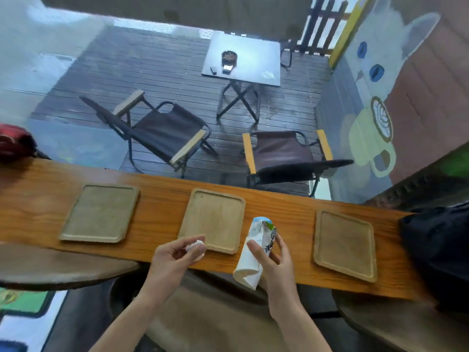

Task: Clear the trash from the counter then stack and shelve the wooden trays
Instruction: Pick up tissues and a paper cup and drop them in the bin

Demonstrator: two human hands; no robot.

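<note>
Three empty wooden trays lie apart on the long wooden counter (162, 189): a left tray (100, 213), a middle tray (214, 219) and a right tray (344, 246). My left hand (175, 260) hovers at the middle tray's near left corner, fingers pinched on a small crumpled white scrap (195, 246). My right hand (272, 262), between the middle and right trays, grips a printed wrapper (264, 231) together with a white napkin (248, 268) that hangs down over the counter's near edge.
A black bag (439, 250) sits on the counter's right end and a red object (14, 141) at its far left. Brown stool seats (58, 268) stand under the near edge. Beyond the counter are folding chairs and a small table on a deck.
</note>
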